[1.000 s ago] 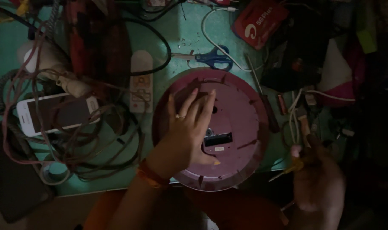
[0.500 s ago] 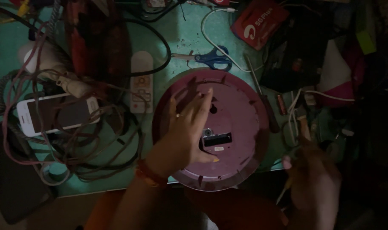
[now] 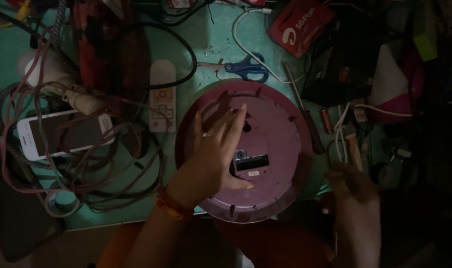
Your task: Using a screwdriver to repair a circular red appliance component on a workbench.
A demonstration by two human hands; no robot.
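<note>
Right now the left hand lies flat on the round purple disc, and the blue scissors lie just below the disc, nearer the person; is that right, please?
Not quite. The left hand does lie flat on the round purple disc, but the head view shows the blue scissors just above the disc, on the far side from the person, not below it.

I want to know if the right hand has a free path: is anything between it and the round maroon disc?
Nothing visible does. The right hand hovers beside the round maroon disc's lower right rim, while the left hand lies flat on it.
</note>
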